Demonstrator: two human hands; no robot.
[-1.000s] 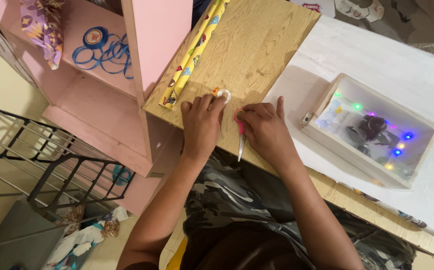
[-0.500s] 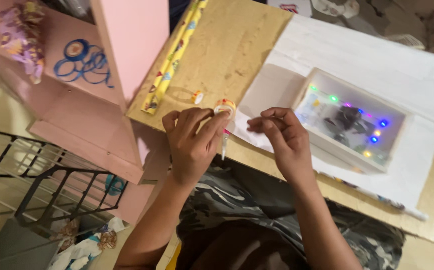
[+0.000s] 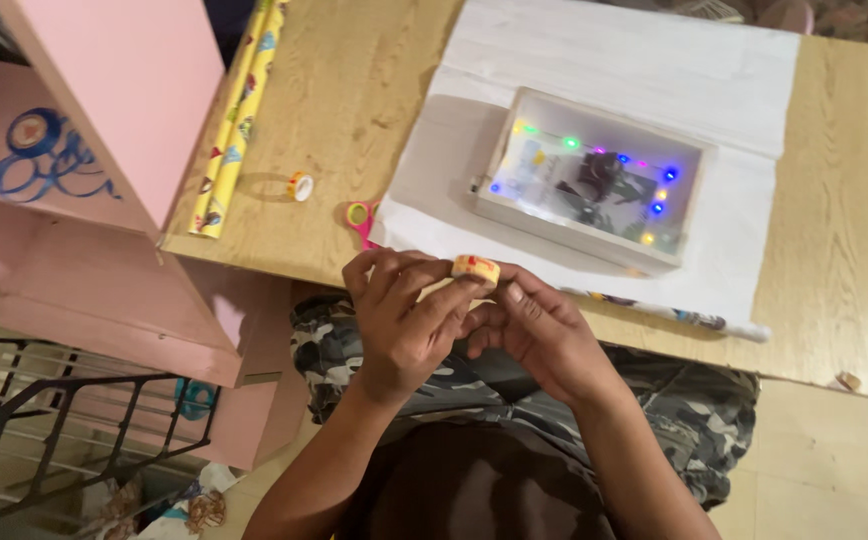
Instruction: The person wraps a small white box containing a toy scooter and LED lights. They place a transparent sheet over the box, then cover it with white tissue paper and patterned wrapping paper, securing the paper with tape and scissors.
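A: What were the hands on?

B: Small roll of patterned tape (image 3: pixel 476 268), centre of frame, held just off the near edge of the counter (image 3: pixel 374 90). Left hand (image 3: pixel 401 322) had its fingers (image 3: pixel 424 290) pinched on the roll's left side. Right hand (image 3: pixel 539 335) had fingers pressed together against the underside and right edge.

A: Handling?

B: Looked light and stiff, probably a card core with thin tape wound on it. Not fragile. The outer face likely a bit slick, so I'd take it across the flat side faces or through the core. The loose end would be thin and sticky, best picked with a nail.

A: Counts?

B: Tape rolls: two, one in hand and one (image 3: pixel 300 186) lying on the counter left of centre. One pink-handled pair of scissors (image 3: pixel 359 216) just right of that roll. One roll of yellow wrapping paper (image 3: pixel 237 115) at upper left. One shallow white box (image 3: pixel 594 180) with coloured lights inside, upper right of centre, sitting on one white sheet (image 3: pixel 634 60). One pink cabinet (image 3: pixel 104 150) at far left.
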